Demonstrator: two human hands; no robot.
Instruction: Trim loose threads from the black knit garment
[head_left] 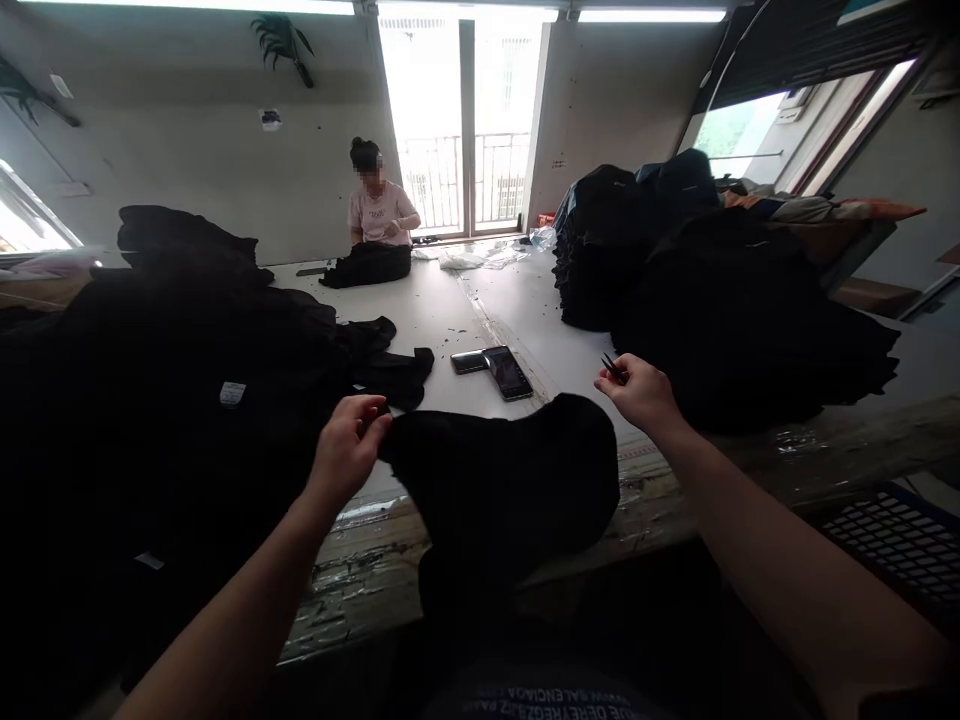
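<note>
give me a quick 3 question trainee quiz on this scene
1. True or false: the right hand holds small snips.
2. What does the left hand pinch? A) the phone B) the black garment C) a white label
3. What lies flat on the table between the two hands, further back?

Key
1. True.
2. B, an edge of the black garment.
3. A phone beside a smaller dark device.
</note>
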